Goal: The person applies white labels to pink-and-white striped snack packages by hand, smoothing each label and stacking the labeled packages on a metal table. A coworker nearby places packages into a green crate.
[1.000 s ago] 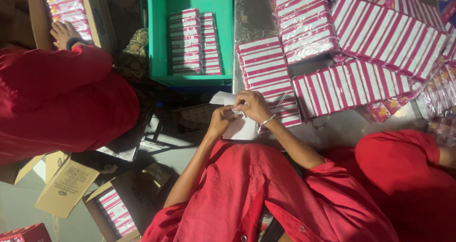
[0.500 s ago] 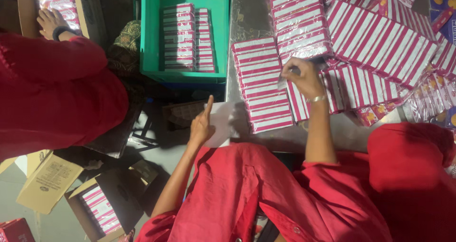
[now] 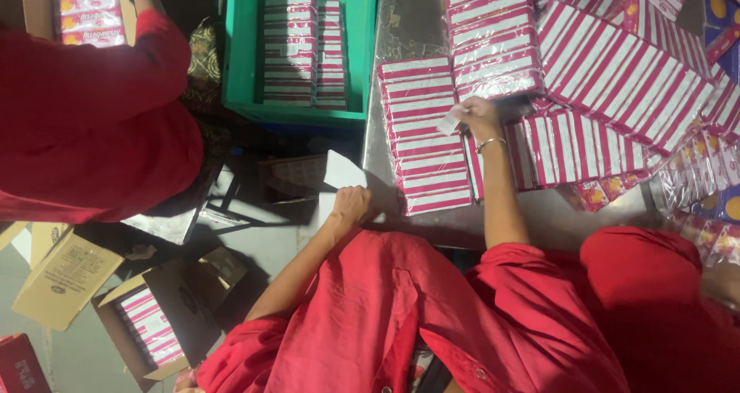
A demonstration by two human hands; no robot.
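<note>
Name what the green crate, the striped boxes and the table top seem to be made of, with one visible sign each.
Green crate: likely plastic; smooth, evenly coloured moulded walls.
Striped boxes: printed cardboard; flat faces, crisp edges; some bundles look film-wrapped, glossy.
Table top: probably sheet metal; grey, dull reflections.

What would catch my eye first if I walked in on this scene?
Stacks of pink-and-white striped boxes crowd the metal table. More fill a green crate at its end. The right hand lifts a small white piece above a stack; the left hand rests on white sheets.
</note>
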